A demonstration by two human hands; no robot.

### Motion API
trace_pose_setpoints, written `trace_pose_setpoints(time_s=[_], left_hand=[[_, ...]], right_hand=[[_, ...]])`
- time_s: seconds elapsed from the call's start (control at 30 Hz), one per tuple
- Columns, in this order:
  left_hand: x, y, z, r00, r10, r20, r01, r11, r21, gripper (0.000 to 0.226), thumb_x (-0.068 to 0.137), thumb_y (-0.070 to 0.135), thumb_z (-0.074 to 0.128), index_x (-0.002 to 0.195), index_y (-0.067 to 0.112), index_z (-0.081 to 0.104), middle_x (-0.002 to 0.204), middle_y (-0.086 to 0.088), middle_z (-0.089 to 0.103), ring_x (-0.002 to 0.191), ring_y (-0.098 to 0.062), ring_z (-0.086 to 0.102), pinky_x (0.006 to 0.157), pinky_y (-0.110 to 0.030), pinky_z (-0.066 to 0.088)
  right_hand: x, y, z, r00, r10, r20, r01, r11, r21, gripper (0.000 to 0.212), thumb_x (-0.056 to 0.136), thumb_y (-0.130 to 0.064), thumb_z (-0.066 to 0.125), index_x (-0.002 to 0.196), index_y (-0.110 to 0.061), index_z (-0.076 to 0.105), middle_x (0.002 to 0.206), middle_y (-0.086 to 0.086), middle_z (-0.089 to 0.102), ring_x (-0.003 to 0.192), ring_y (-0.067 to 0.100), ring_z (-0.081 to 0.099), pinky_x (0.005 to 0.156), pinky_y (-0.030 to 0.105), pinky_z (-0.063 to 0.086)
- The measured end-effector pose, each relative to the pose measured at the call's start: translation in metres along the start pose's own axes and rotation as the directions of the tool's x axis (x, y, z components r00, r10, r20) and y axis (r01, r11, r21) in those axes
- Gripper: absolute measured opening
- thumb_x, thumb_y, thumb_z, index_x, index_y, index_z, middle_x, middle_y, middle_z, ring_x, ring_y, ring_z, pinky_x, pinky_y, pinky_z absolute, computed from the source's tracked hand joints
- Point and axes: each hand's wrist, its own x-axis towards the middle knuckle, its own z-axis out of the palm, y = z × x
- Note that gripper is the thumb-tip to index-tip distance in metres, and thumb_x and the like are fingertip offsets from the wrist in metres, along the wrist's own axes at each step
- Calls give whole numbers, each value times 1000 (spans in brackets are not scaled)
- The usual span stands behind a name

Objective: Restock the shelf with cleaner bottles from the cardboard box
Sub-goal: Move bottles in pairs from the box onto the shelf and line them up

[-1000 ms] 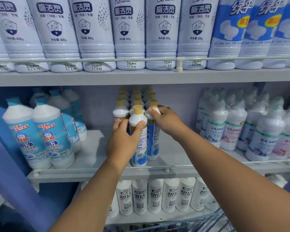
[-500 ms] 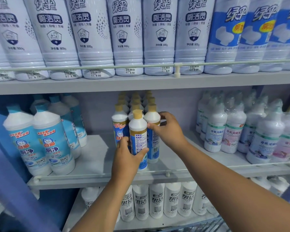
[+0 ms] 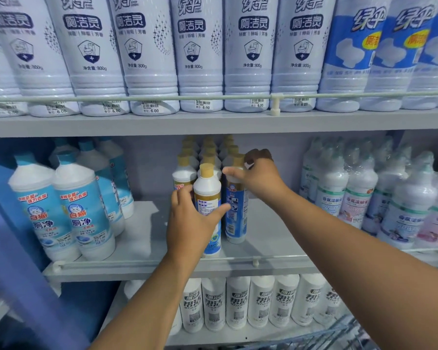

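Your left hand [image 3: 190, 223] wrapped round the front bottle [image 3: 208, 198] at the shelf [image 3: 147, 248] edge, thumb across its label, your right hand [image 3: 259, 176] gripping the neighbouring bottle [image 3: 234, 218] by its shoulder, both arms outstretched.

head view, close, facing shelf [image 3: 238, 267]

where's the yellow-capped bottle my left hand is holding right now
In the head view, the front yellow-capped bottle stands centre on the middle shelf near its front rail, just left of the bottle your right hand holds.
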Motion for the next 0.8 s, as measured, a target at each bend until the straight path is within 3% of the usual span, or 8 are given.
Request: trace_pose_setpoints(time_s=[0.1, 0.17, 0.27, 0.33, 0.43, 0.57, 0.73, 0.8], left_hand=[[17, 15, -10, 998, 59, -35, -59, 998, 15, 72, 60, 74, 75, 113, 33, 50, 113, 12, 48, 98, -14, 60, 78, -37, 55], [30, 26, -17, 994, 107, -32, -106, 994, 24, 64, 64, 74, 73, 108, 32, 53, 108, 13, 48, 94, -11, 60, 75, -32, 52], [51, 43, -28, 992, 124, 34, -126, 991, 43, 44, 73, 57, 79, 95, 24, 62, 96, 9, 58, 85, -11, 60, 70, -27, 47], [61, 49, -36, 989, 107, 103, -112, 992, 50, 35, 75, 50, 81, 90, 22, 67, 87, 8, 65, 80, -12, 63, 69, -28, 50], [65, 51, -42, 980, 95, 174, -103, 994, 41, 30, 76, 45, 82, 92, 23, 71, 82, 11, 67, 78, -8, 65, 70, -29, 54], [64, 43, -43, 978, 92, 189, -85, 995, -43, 25, 79, 40, 80, 99, 26, 74, 86, 14, 72, 79, -1, 66, 71, -21, 52], [60, 36, -41, 973, 102, 205, -81, 991, -109, 23, 88, 31, 73, 110, 23, 73, 94, 13, 71, 84, 3, 65, 79, -17, 52], [57, 37, -39, 972, 106, 209, -85, 991, -104, 18, 91, 30, 70, 108, 28, 71, 89, 20, 66, 83, 6, 63, 74, -10, 47]], right_hand=[[3, -11, -9, 998, 44, 51, -40, 996, -80, 41, 79, -42, 79, 65, -19, 49, 80, 2, 55, 72, 18, 53, 52, 25, 39], [3, -16, -17, 989, 80, 126, -67, 992, -104, 36, 81, -37, 76, 64, -16, 52, 76, 5, 59, 72, 21, 56, 61, 29, 45], [8, -23, -27, 970, 72, 230, -31, 984, -178, 26, 84, -41, 75, 87, -16, 68, 98, 7, 70, 92, 23, 65, 84, 37, 55], [12, -26, -31, 958, 68, 278, 0, 971, -239, 36, 87, -42, 73, 108, -14, 70, 109, 6, 69, 102, 24, 64, 90, 38, 54], [19, -30, -31, 965, 37, 259, 40, 958, -284, 45, 82, -51, 74, 112, -19, 67, 109, 1, 67, 99, 20, 63, 77, 31, 51], [23, -27, -26, 982, -2, 188, 60, 951, -304, 33, 79, -54, 74, 96, -27, 66, 100, -4, 66, 85, 13, 58, 58, 23, 39], [23, -24, -30, 981, -5, 194, 55, 966, -254, 22, 82, -45, 74, 96, -31, 64, 105, -4, 63, 90, 15, 56, 71, 22, 41], [23, -25, -32, 980, -9, 200, 64, 960, -271, 25, 82, -46, 74, 100, -31, 65, 106, -4, 62, 92, 15, 56, 74, 23, 41]])
